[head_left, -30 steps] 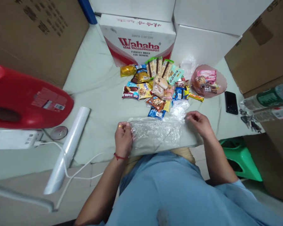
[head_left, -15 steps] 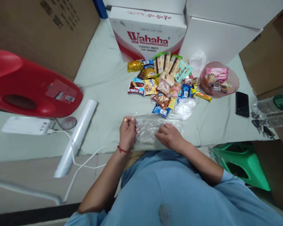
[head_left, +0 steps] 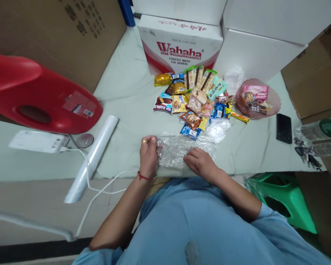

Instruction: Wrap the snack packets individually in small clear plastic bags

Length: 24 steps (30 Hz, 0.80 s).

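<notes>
With the fingers of our left hand [head_left: 149, 158] we pinch the left end of a crinkled clear plastic film [head_left: 172, 150], which lies by the near edge of the bench [head_left: 129, 147]. Our right hand [head_left: 201, 163] rests over its right part, fingers curled; we cannot tell whether they grip it. Just beyond are a blue packet [head_left: 189, 131] and a clear plastic wad [head_left: 218, 130]; farther right, a translucent pink bowl [head_left: 276, 106] holds a pink cookie packet [head_left: 259, 94].
</notes>
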{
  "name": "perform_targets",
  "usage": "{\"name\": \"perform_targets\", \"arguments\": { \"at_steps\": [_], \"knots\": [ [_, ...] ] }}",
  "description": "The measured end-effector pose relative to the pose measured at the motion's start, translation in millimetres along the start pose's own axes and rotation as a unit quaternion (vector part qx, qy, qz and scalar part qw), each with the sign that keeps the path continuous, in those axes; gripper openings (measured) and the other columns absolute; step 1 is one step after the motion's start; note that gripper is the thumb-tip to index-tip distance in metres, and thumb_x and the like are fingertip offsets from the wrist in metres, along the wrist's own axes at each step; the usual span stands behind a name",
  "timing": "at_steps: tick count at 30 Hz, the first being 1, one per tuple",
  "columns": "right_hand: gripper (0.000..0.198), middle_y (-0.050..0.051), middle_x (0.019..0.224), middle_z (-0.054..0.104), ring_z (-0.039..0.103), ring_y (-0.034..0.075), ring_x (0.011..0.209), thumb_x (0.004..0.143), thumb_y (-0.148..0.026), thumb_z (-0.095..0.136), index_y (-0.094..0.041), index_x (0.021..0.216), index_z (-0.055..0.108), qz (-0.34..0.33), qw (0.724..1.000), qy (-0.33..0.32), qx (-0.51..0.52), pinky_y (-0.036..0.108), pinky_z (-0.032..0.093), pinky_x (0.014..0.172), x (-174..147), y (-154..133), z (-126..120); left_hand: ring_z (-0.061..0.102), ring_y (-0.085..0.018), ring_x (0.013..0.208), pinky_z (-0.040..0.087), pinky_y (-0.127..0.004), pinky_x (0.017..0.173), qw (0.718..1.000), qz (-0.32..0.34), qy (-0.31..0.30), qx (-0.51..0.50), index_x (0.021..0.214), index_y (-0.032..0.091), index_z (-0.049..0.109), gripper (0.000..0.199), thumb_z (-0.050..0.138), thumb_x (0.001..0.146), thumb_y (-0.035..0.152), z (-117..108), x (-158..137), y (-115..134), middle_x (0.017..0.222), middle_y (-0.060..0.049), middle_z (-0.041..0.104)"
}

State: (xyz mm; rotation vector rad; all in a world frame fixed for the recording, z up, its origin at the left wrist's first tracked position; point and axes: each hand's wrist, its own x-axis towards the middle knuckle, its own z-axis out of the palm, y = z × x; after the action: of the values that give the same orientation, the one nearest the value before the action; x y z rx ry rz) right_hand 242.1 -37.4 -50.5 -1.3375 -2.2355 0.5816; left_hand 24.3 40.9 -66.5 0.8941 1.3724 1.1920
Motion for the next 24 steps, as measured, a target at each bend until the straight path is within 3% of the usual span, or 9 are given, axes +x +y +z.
{"name": "perform_targets", "arguments": {
  "at_steps": [3,5,7,9,11,13,16,20,24],
  "knots": [
    [0.02,0.007,0.092,0.069,0.062,0.019,0.084,0.106,-0.027,0.05,-0.024,0.101,0.069,0.054,0.994,0.033,0.084,0.031,0.045,0.073,1,-6,-4,0.062,-0.013,0.086,0.052,-0.024,0.071,0.99,0.095,0.1,0.037,0.111,0.023,0.053,0.037,0.064,0.095,0.055,-11,-18,2,0.111,-0.004,0.061],
    [0.015,0.005,0.086,0.067,0.063,0.019,0.08,0.102,-0.026,0.055,-0.023,0.097,0.069,0.092,0.985,0.07,0.128,0.031,0.046,0.072,3,-11,-6,0.06,-0.013,0.082,0.051,-0.026,0.073,0.98,0.119,0.148,0.057,0.108,0.023,0.054,0.036,0.062,0.096,0.056,-20,-36,2,0.106,-0.002,0.061],
    [0.012,0.003,0.081,0.066,0.06,0.018,0.073,0.099,-0.027,0.06,-0.023,0.092,0.069,0.136,0.971,0.105,0.167,0.03,0.046,0.069,8,-19,-6,0.057,-0.014,0.075,0.049,-0.027,0.069,0.987,0.084,0.112,0.077,0.098,0.023,0.055,0.037,0.058,0.098,0.061,-27,-55,3,0.092,0.0,0.061],
    [0.012,0.001,0.076,0.064,0.057,0.016,0.067,0.096,-0.03,0.064,-0.023,0.088,0.069,0.182,0.953,0.125,0.208,0.029,0.044,0.064,14,-27,-5,0.059,-0.016,0.076,0.05,-0.029,0.069,0.993,0.029,0.017,0.11,0.092,0.022,0.058,0.043,0.062,0.093,0.066,-28,-70,3,0.085,-0.001,0.064],
    [0.014,-0.001,0.07,0.061,0.054,0.014,0.061,0.094,-0.035,0.067,-0.023,0.087,0.068,0.223,0.931,0.118,0.263,0.027,0.042,0.059,21,-36,-1,0.065,-0.02,0.087,0.053,-0.031,0.076,0.99,-0.009,-0.075,0.116,0.095,0.022,0.064,0.047,0.074,0.083,0.066,-21,-79,5,0.092,-0.004,0.069],
    [0.02,-0.004,0.063,0.057,0.05,0.013,0.054,0.092,-0.043,0.068,-0.023,0.088,0.066,0.26,0.897,0.084,0.347,0.026,0.039,0.053,27,-44,2,0.068,-0.022,0.096,0.055,-0.033,0.082,0.99,-0.034,-0.116,0.073,0.099,0.021,0.068,0.049,0.081,0.076,0.062,-9,-80,7,0.098,-0.005,0.072],
    [0.032,-0.007,0.058,0.052,0.043,0.01,0.046,0.085,-0.052,0.075,-0.023,0.088,0.064,0.3,0.819,0.059,0.485,0.023,0.035,0.045,34,-51,1,0.068,-0.018,0.091,0.056,-0.03,0.08,0.99,-0.093,-0.086,-0.069,0.093,0.02,0.068,0.043,0.085,0.073,0.055,5,-71,12,0.094,-0.003,0.072],
    [0.038,-0.006,0.067,0.056,0.045,0.007,0.054,0.071,-0.049,0.09,-0.021,0.083,0.068,0.327,0.727,0.154,0.584,0.019,0.04,0.05,34,-43,-16,0.071,-0.016,0.085,0.059,-0.029,0.075,0.961,-0.173,-0.052,-0.211,0.087,0.02,0.061,0.042,0.091,0.066,0.041,2,-51,20,0.089,0.0,0.073],
    [0.039,-0.004,0.081,0.062,0.057,0.009,0.073,0.062,-0.041,0.098,-0.021,0.081,0.07,0.338,0.672,0.22,0.621,0.021,0.055,0.07,25,-23,-42,0.068,-0.012,0.068,0.058,-0.025,0.063,0.951,-0.203,-0.016,-0.235,0.085,0.021,0.055,0.036,0.086,0.07,0.033,-10,-36,26,0.075,0.005,0.067]
  ]
}}
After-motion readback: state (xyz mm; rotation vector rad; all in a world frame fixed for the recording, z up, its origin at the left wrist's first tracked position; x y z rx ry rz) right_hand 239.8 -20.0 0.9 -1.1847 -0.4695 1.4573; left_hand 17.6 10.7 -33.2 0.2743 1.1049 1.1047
